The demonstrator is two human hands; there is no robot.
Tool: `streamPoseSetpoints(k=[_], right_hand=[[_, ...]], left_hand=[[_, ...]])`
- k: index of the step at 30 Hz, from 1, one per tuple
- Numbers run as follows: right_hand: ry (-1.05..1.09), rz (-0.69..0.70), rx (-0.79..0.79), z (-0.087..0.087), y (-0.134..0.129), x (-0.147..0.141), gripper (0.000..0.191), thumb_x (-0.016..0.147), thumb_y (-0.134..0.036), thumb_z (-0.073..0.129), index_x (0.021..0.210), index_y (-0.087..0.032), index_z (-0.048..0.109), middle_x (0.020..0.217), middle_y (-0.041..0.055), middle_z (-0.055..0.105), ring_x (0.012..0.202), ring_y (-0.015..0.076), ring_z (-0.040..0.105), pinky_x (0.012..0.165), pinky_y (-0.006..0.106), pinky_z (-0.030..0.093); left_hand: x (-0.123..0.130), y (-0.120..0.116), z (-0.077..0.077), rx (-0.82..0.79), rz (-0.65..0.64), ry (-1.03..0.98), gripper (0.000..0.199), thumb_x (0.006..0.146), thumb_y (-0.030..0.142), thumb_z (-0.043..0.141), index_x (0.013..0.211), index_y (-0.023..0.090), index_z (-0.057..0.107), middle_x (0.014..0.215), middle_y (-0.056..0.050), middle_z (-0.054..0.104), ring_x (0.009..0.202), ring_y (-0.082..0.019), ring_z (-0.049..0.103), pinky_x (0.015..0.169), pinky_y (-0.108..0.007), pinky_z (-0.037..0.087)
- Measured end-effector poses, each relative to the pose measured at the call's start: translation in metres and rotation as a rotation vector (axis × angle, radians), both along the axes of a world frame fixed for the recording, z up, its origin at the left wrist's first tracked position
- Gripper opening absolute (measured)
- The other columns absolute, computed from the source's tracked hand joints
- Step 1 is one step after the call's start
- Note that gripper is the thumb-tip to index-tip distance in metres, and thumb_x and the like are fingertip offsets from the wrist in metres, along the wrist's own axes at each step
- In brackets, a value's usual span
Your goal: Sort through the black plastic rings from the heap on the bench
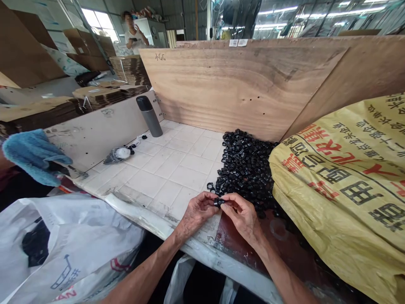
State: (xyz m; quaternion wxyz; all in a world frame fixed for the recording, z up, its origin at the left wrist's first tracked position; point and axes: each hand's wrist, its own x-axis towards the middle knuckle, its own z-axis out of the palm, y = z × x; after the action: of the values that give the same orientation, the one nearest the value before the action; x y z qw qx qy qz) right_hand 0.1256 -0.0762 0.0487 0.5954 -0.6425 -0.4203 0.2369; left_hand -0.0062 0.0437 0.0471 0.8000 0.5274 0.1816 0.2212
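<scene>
Between the fingertips of both hands is a small black plastic part [218, 202], held above the table's front area. My left hand [198, 211] pinches its left side, and my right hand [242, 213] grips its right side with thumb and fingers. Just behind the hands lies a large pile of similar black parts [243, 164], heaped against the wooden board. One loose black ring [210, 186] sits at the pile's left edge. The fingers partly cover the held part.
A yellow printed sack [341, 169] borders the pile on the right. A grey bottle [151, 118] stands at the back left, near a small plastic bag [118, 154]. White sack [79, 240] at lower left; blue towel [34, 154]; wooden board [228, 84] behind; a person [134, 36] farther off.
</scene>
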Motion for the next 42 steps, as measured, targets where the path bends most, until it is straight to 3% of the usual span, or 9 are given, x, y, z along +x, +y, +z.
streamPoseSetpoints(k=[6, 13, 19, 25, 30, 36, 42], right_hand=[[-0.207, 0.012, 0.033, 0.004, -0.001, 0.002, 0.011, 0.092, -0.024, 0.061, 0.1, -0.023, 0.068, 0.103, 0.0054, 0.068, 0.092, 0.02, 0.066, 0.079, 0.03, 0.054], [-0.241, 0.005, 0.017, 0.001, 0.0, 0.003, 0.011, 0.092, -0.024, 0.06, 0.099, -0.024, 0.069, 0.1, 0.005, 0.068, 0.092, 0.0206, 0.066, 0.079, 0.03, 0.054], [-0.077, -0.053, -0.004, -0.003, -0.001, 0.002, 0.014, 0.089, -0.03, 0.065, 0.102, -0.024, 0.068, 0.101, 0.0047, 0.069, 0.085, 0.0192, 0.067, 0.078, 0.03, 0.056], [0.046, -0.016, -0.03, 0.001, -0.002, -0.002, 0.017, 0.086, -0.035, 0.07, 0.097, -0.022, 0.066, 0.096, 0.0058, 0.069, 0.085, 0.021, 0.068, 0.077, 0.031, 0.058], [0.056, -0.028, 0.006, 0.004, 0.0, -0.003, 0.017, 0.086, -0.035, 0.071, 0.096, -0.022, 0.066, 0.099, 0.0058, 0.068, 0.088, 0.0206, 0.068, 0.079, 0.03, 0.058], [0.036, -0.021, 0.047, 0.003, 0.0, -0.002, 0.012, 0.087, -0.032, 0.069, 0.096, -0.023, 0.068, 0.103, 0.0055, 0.066, 0.094, 0.0209, 0.066, 0.081, 0.03, 0.057], [-0.104, 0.004, 0.014, 0.002, -0.001, 0.001, 0.014, 0.09, -0.031, 0.065, 0.101, -0.024, 0.072, 0.106, 0.0073, 0.067, 0.094, 0.0222, 0.066, 0.08, 0.033, 0.057]], left_hand=[[-0.001, 0.0, -0.003, 0.098, 0.045, 0.022, 0.03, 0.077, 0.024, 0.079, 0.103, 0.015, 0.066, 0.09, -0.004, 0.07, 0.076, -0.013, 0.064, 0.074, -0.025, 0.051], [-0.002, -0.001, -0.006, 0.192, 0.105, 0.017, 0.028, 0.076, 0.026, 0.08, 0.101, 0.016, 0.07, 0.099, -0.005, 0.066, 0.082, -0.014, 0.064, 0.078, -0.027, 0.053], [-0.003, 0.002, 0.001, 0.035, 0.06, -0.032, 0.038, 0.077, 0.026, 0.08, 0.112, 0.018, 0.067, 0.099, -0.005, 0.07, 0.088, -0.017, 0.065, 0.086, -0.031, 0.053], [-0.004, 0.005, 0.006, 0.029, 0.12, -0.032, 0.024, 0.072, 0.028, 0.084, 0.086, 0.016, 0.069, 0.098, -0.006, 0.072, 0.091, -0.018, 0.066, 0.088, -0.032, 0.051], [-0.004, 0.002, 0.006, 0.155, 0.085, 0.019, 0.024, 0.074, 0.029, 0.082, 0.067, 0.014, 0.065, 0.105, -0.009, 0.07, 0.095, -0.019, 0.065, 0.086, -0.03, 0.051], [-0.002, -0.001, 0.007, -0.047, 0.059, -0.057, 0.034, 0.071, 0.026, 0.085, 0.092, 0.018, 0.06, 0.098, -0.004, 0.073, 0.088, -0.017, 0.069, 0.085, -0.031, 0.054], [-0.002, -0.002, -0.001, 0.085, 0.062, 0.037, 0.031, 0.076, 0.03, 0.081, 0.099, 0.015, 0.068, 0.102, -0.009, 0.073, 0.09, -0.02, 0.069, 0.089, -0.036, 0.055]])
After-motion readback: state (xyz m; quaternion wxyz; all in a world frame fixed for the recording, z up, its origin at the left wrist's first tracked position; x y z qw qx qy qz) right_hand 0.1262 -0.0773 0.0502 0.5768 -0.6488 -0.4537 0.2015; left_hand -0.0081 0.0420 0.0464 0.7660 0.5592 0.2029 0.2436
